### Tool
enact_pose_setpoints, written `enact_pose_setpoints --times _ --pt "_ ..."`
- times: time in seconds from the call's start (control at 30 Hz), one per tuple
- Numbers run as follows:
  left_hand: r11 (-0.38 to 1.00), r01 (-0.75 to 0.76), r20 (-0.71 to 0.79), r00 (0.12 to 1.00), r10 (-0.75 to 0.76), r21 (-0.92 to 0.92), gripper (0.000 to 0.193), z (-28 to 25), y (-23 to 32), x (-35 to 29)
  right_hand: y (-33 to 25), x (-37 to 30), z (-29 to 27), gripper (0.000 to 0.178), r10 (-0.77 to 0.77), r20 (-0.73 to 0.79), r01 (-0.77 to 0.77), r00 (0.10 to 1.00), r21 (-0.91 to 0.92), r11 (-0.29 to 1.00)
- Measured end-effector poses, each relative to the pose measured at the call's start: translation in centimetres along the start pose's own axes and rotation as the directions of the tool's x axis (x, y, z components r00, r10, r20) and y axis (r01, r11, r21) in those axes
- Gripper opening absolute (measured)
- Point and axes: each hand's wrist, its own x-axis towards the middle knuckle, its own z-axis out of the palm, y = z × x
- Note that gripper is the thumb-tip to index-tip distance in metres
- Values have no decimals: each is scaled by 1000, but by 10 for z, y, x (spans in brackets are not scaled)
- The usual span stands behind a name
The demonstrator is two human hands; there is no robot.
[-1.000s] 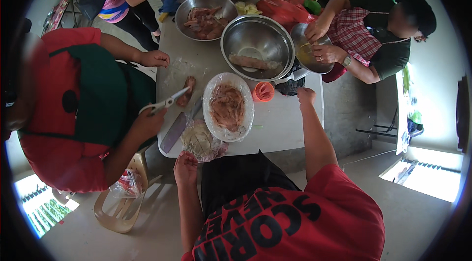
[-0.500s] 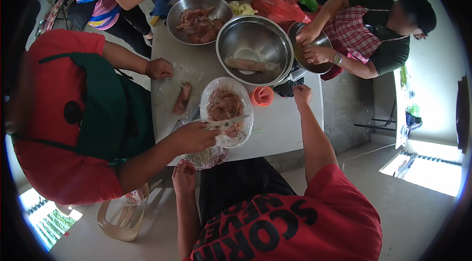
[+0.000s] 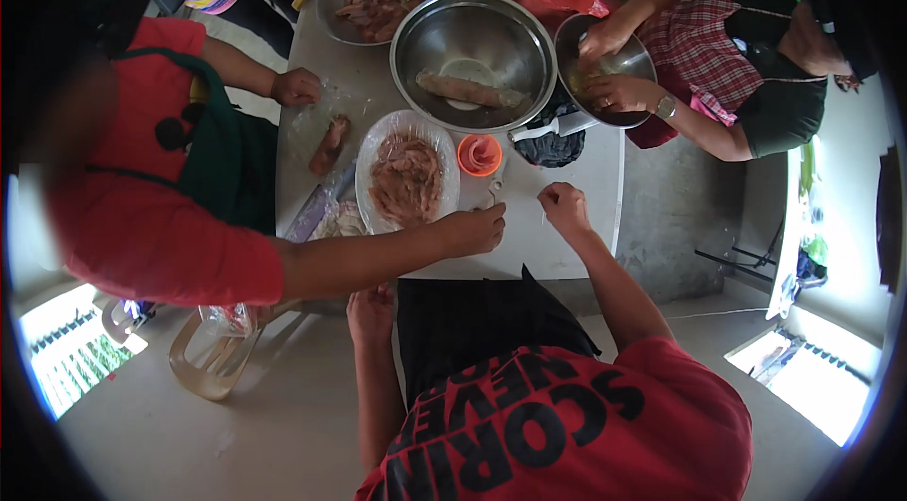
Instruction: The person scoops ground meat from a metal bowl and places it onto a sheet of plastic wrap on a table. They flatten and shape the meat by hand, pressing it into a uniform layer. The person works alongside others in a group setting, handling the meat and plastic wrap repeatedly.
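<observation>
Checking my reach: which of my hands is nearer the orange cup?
Right. Your right hand is right of the orange cup, slightly toward you; your left hand is farther back, to its left.

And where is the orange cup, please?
Near the head view's centre, the orange cup sits right of the meat dish, in front of the large steel bowl.

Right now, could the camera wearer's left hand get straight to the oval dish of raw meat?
Probably not: a co-worker's forearm crosses between the left hand and the oval dish of raw meat.
</observation>
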Motion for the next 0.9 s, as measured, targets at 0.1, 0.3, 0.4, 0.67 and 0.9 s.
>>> enact_pose_setpoints --times 0.1,0.3,0.4,0.67,0.9 --pt "999 0 -37 999 -2 -42 8 10 -14 -15 8 -7 20 10 -186 -109 172 976 -132 976" --pt "990 -28 -72 997 17 -142 8 -12 -46 -39 23 5 29 9 -262 -16 234 965 -397 887" --pt "988 -47 -132 991 27 -149 9 -23 -57 -48 26 3 5 7 -175 -43 152 984 -325 933" --pt "946 -127 -245 968 53 -299 14 -45 -91 -61 -42 -46 6 7 -402 193 399 895 60 915" --pt "918 -195 -357 932 63 -346 17 -66 -105 -88 -82 -35 65 9 -529 264 537 806 49 842"
